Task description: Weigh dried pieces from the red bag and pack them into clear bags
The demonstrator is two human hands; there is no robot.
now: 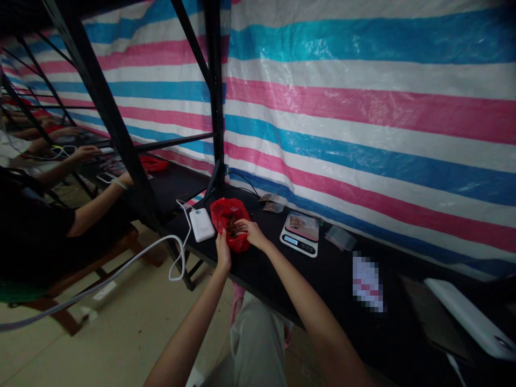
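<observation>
A red plastic bag (220, 209) stands with its mouth spread on the black table, holding small brown dried pieces (232, 228). My left hand (223, 250) grips the near left edge of the bag. Reaching in from the right, my right hand (252, 231) has its bent fingers closed among the brown pieces; the fingertips are partly hidden. To the right is a digital kitchen scale (299, 244) with a lit display. On its pan lies a clear plastic bag (300, 222) with some brown pieces inside.
A white power bank (202, 224) with a white cable lies left of the red bag. Filled clear bags (272, 203) lie by the striped sheet (363, 113); flat clear bags (341, 237) lie right of the scale. A black metal post (100, 102) rises at left, near a seated person (36, 226).
</observation>
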